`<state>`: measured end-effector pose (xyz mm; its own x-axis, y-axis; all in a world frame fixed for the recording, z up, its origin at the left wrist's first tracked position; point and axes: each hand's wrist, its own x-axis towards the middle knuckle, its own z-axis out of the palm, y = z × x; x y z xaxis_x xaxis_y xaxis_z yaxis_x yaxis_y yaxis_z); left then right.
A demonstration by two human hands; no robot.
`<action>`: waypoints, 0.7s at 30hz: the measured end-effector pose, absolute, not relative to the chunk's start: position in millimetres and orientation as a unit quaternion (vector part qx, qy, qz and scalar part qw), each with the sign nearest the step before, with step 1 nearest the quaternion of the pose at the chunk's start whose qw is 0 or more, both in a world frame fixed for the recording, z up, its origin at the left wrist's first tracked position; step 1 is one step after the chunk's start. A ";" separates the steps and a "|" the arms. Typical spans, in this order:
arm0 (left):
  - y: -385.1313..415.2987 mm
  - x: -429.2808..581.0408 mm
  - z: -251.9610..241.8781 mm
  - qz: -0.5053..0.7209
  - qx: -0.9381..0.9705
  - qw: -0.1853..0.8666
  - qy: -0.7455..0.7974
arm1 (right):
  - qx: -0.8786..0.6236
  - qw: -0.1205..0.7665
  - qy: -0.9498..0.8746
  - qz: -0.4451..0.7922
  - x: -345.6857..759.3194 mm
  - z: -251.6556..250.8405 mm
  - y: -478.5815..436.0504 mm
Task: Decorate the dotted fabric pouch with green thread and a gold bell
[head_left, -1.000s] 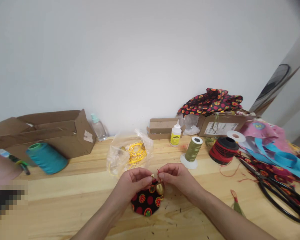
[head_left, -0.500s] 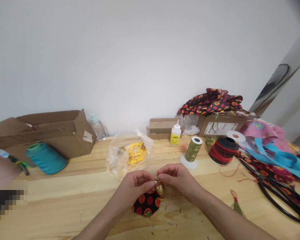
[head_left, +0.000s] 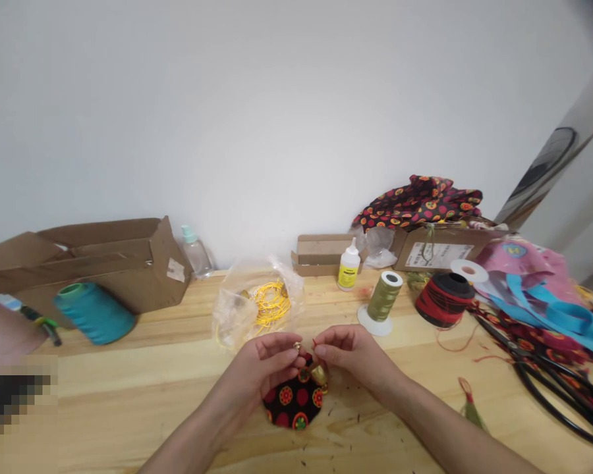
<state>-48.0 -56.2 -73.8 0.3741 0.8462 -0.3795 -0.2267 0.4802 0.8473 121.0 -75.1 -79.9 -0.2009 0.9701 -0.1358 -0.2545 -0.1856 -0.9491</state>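
Note:
Between thumb and fingers, my left hand (head_left: 271,359) pinches a small gold piece (head_left: 297,345). Close by on the right, my right hand (head_left: 348,349) is closed on a bit of red cord (head_left: 315,343). Below the fingers lies a black patterned fabric piece (head_left: 301,398) with red and orange round motifs. A gold bell (head_left: 319,375) hangs at its upper right edge, under my right fingertips. Part of the fabric's left side is hidden by my left hand.
Behind my hands are a plastic bag (head_left: 232,303) with yellow cord, a glue bottle (head_left: 348,266) and a green thread spool (head_left: 385,296). Black scissors (head_left: 538,375), a tassel (head_left: 471,405) and a red cord spool (head_left: 443,299) are right. A teal cone (head_left: 96,313) stands left.
My hands have moved slightly apart. The small gold piece is now separated from the red cord's end, and more of the patterned fabric shows. The view has shifted slightly.

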 end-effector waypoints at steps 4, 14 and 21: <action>-55.6 -50.9 -74.6 0.341 0.346 0.777 0.400 | -0.414 0.473 -0.426 0.651 120.3 -79.3 -75.5; -57.6 -49.0 -71.5 0.337 0.358 0.764 0.417 | -0.409 0.471 -0.430 0.653 120.7 -80.4 -74.6; -57.3 -48.5 -71.8 0.367 0.359 0.765 0.389 | -0.417 0.476 -0.424 0.648 120.3 -80.6 -76.2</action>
<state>-48.5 -57.3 -71.8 0.4276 0.8411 -0.3312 -0.2821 0.4723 0.8351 120.3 -76.2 -80.6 -0.1994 0.9702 -0.1376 -0.2628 -0.1882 -0.9463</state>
